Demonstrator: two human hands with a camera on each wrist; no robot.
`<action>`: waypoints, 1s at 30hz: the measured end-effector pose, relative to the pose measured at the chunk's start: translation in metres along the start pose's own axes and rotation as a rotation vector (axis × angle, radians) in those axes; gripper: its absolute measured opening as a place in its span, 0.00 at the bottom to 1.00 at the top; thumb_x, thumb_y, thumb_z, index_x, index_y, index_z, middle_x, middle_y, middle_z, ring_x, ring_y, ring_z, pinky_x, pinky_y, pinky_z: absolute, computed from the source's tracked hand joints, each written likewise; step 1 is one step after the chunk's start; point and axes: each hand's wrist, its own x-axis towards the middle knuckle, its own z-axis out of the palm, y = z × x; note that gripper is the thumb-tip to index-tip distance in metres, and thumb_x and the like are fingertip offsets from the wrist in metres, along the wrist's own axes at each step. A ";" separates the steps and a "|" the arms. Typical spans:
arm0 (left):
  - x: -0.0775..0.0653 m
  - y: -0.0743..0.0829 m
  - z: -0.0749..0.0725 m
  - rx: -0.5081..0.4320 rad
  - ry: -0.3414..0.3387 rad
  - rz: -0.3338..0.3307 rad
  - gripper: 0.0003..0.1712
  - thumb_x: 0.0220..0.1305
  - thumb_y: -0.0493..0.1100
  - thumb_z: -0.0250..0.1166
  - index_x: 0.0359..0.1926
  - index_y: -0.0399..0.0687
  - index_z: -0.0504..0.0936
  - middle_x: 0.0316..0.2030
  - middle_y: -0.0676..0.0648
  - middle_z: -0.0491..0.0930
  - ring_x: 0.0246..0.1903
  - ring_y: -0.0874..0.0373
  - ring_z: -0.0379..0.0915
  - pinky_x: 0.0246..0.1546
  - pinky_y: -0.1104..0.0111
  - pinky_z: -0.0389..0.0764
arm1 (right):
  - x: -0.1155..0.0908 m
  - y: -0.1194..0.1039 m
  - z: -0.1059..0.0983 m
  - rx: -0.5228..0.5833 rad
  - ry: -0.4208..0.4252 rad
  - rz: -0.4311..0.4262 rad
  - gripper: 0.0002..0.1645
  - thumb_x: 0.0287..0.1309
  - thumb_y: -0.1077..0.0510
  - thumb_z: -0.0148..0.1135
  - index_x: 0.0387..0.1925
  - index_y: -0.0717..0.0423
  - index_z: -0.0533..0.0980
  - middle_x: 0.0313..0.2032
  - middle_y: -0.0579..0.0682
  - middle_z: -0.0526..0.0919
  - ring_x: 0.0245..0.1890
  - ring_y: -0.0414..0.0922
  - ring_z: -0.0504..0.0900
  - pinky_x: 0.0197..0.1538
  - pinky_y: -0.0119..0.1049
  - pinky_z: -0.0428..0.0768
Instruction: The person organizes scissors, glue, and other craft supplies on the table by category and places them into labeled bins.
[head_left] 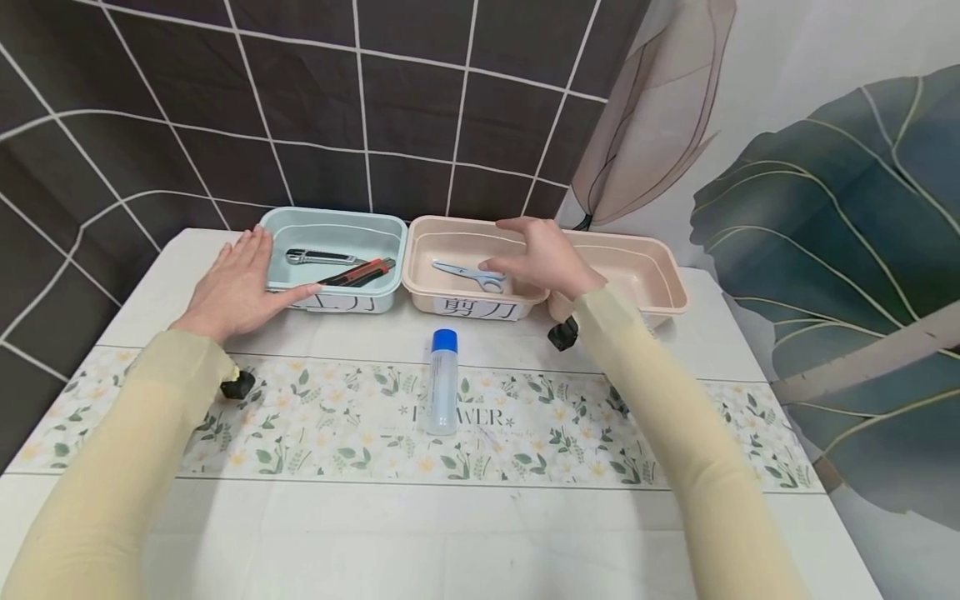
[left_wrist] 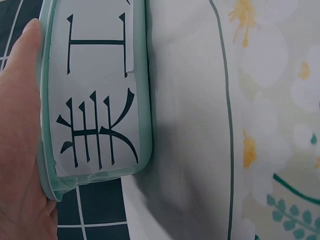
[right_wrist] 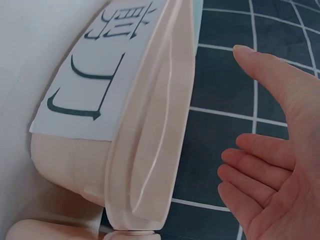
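My left hand rests against the left end of a light blue plastic bin, fingers straight along its side and thumb at the front rim. In the bin lie a grey-and-black utility knife and red-and-black utility knives. The left wrist view shows the bin's white label with large dark characters. Above the middle pink bin hovers my right hand, thumb spread from loosely bent fingers, holding nothing. Light blue scissors lie in that bin. In the right wrist view, the hand is apart from the bin rim.
Another pink bin stands at the right end of the row, partly behind my right wrist. A clear bottle with a blue cap lies on the white, flower-banded tablecloth. A dark gridded curtain hangs behind the bins.
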 end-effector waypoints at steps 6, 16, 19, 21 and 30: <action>0.000 -0.001 0.001 0.002 0.002 -0.006 0.69 0.66 0.79 0.48 0.76 0.24 0.34 0.77 0.27 0.32 0.77 0.37 0.25 0.75 0.49 0.27 | -0.016 -0.004 -0.006 0.006 0.023 -0.033 0.51 0.53 0.36 0.76 0.71 0.58 0.71 0.67 0.54 0.74 0.64 0.49 0.72 0.67 0.48 0.71; 0.000 0.000 0.001 -0.005 0.009 0.000 0.68 0.66 0.78 0.49 0.76 0.25 0.34 0.77 0.28 0.32 0.77 0.37 0.25 0.75 0.49 0.27 | -0.044 -0.008 -0.012 0.036 0.046 -0.068 0.50 0.52 0.38 0.78 0.71 0.56 0.71 0.53 0.55 0.84 0.52 0.47 0.75 0.58 0.44 0.72; 0.000 0.001 0.001 -0.008 0.013 -0.001 0.68 0.66 0.78 0.49 0.76 0.24 0.35 0.77 0.28 0.32 0.77 0.36 0.27 0.75 0.49 0.28 | -0.053 -0.006 -0.012 0.031 0.060 -0.079 0.50 0.52 0.37 0.77 0.71 0.55 0.71 0.53 0.55 0.84 0.56 0.48 0.75 0.61 0.46 0.72; 0.000 0.001 0.001 -0.010 0.015 -0.001 0.68 0.66 0.78 0.49 0.76 0.24 0.35 0.77 0.28 0.32 0.77 0.36 0.27 0.75 0.49 0.28 | -0.060 -0.005 -0.013 0.025 0.070 -0.085 0.51 0.52 0.36 0.77 0.71 0.56 0.71 0.58 0.55 0.82 0.58 0.49 0.76 0.61 0.47 0.73; 0.002 0.001 0.001 -0.010 0.011 -0.004 0.68 0.66 0.78 0.49 0.76 0.25 0.35 0.77 0.28 0.31 0.77 0.37 0.25 0.75 0.48 0.28 | -0.090 0.000 -0.018 0.026 0.135 -0.096 0.50 0.50 0.39 0.79 0.69 0.58 0.74 0.65 0.54 0.77 0.63 0.51 0.76 0.62 0.49 0.74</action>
